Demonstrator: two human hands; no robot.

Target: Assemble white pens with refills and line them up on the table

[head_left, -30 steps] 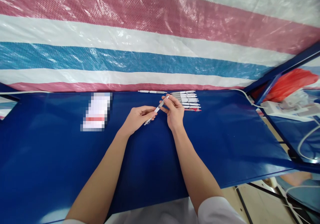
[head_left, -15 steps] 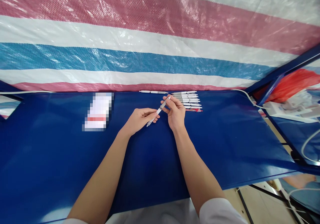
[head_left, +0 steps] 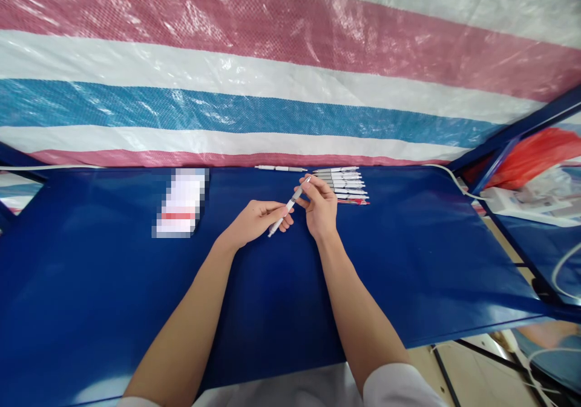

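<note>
A white pen with a grey grip (head_left: 291, 204) slants between my two hands above the blue table. My left hand (head_left: 259, 221) pinches its barrel between thumb and fingers near the lower end. At the upper, silvery tip my right hand (head_left: 319, 205) is closed on the same pen with its fingertips. Just beyond my right hand lies a row of several white and grey pens (head_left: 347, 183), partly hidden by that hand. A red pen (head_left: 358, 201) lies at the near side of this row. One more white pen (head_left: 280, 168) rests alone along the table's back edge.
A blurred-out white rectangular item (head_left: 181, 204) lies on the blue table (head_left: 113, 286) to the left. A striped plastic sheet (head_left: 254, 110) hangs behind the table. At the right stand blue frame bars, a white cable and a red plastic bag (head_left: 535, 155).
The pen in my hands has become slightly steeper, its lower end a little nearer to me. Both hands keep their hold. The whole view has shifted very slightly.
</note>
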